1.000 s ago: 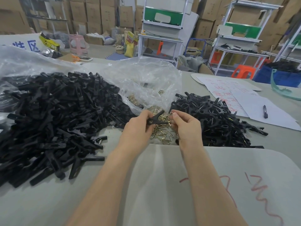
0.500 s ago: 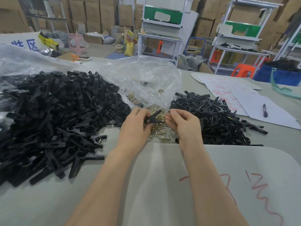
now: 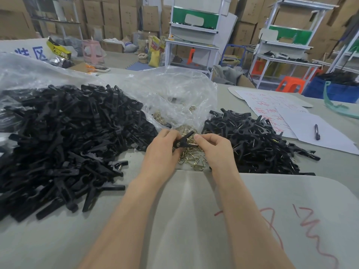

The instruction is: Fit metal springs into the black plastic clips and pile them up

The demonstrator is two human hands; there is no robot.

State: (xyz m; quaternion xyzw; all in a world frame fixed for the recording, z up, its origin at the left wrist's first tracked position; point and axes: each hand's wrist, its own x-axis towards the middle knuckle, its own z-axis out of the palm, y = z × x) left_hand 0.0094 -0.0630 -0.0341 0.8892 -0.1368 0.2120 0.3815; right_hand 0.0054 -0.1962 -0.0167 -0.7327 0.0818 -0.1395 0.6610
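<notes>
Above the springs, left hand fingers curl round 1 black clip, tilted, far end up. Right hand fingers pinch its other end; can't tell if a spring is in that pinch. The springs lie loose on the desk, spilling from a clear bag. Big bare-clip pile on the left, smaller pile showing fitted springs on the right. Far right: paper with pen on it.
</notes>
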